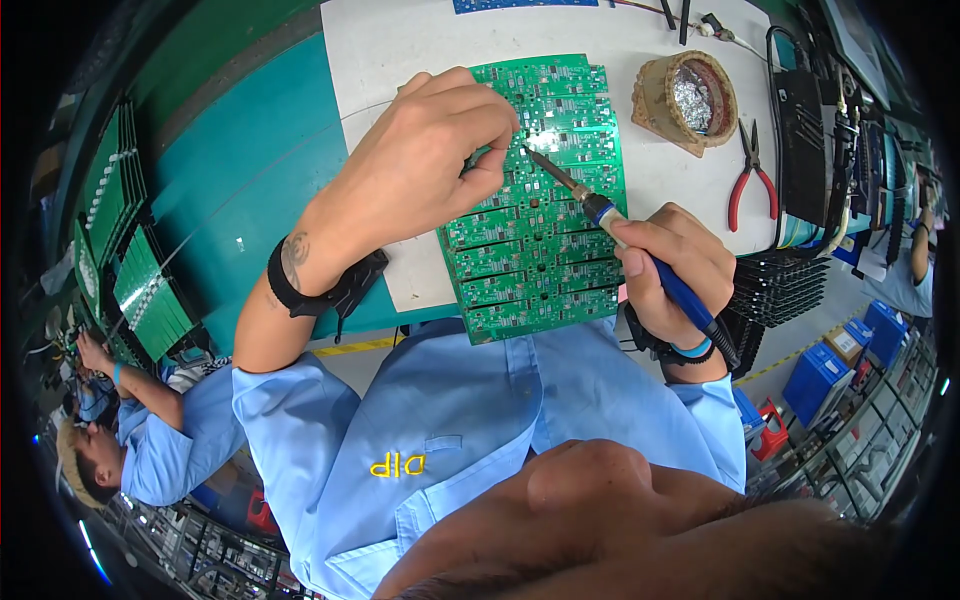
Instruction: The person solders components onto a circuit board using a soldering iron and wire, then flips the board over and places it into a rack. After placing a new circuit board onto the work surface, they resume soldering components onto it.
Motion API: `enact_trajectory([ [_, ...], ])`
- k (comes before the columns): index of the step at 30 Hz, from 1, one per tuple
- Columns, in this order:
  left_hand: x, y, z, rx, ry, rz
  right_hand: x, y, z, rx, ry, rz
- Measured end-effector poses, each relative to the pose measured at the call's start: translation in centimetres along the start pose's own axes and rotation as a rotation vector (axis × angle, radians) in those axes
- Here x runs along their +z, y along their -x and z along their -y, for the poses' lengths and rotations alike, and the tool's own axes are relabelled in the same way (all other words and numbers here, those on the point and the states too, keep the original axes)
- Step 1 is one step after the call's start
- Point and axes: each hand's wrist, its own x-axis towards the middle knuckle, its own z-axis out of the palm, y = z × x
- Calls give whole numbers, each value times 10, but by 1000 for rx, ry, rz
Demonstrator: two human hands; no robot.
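Observation:
A green panel of joined circuit boards (545,265) lies at the near edge of the table, dotted with small parts. My right hand (680,265) is wrapped round the blue handle of a soldering iron (570,180). The iron's tip points up and left, at or just above the panel's upper middle. Over the panel's upper left, my left hand (430,150) is closed in a pinch, close to that tip. A thin solder wire (270,185) runs from the left into this hand; its end is hidden by the fingers.
A round tub (690,100) with silvery scraps stands right of the panel. Red-handled pliers (752,175) lie beyond it, beside a black rack (800,145). More green boards (150,290) stand at the left. A co-worker (160,430) sits there too. White sheet (360,50) covers part of the green mat (260,190).

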Motion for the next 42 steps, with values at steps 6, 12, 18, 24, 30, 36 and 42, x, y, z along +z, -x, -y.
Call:
enact_trajectory([
  [6, 3, -2, 2, 45, 24, -86, -9, 1, 1, 2, -8, -5],
  [12, 3, -4, 3, 16, 67, -112, -9, 1, 2, 18, 15, -40],
  [18, 4, -5, 2, 18, 49, -116, -4, 0, 0, 7, 42, -37],
  [24, 5, -6, 3, 30, 30, -123, 1, 0, -4, -12, 49, -24],
  [30, 6, -5, 7, 0, 26, -91, 3, -2, -5, -19, 42, -18],
  [36, 6, -4, 5, 3, 40, -87, 3, -2, -6, -18, 34, -22],
  [42, 6, -4, 5, -8, 47, -77, 3, -2, -6, -19, 36, -20],
])
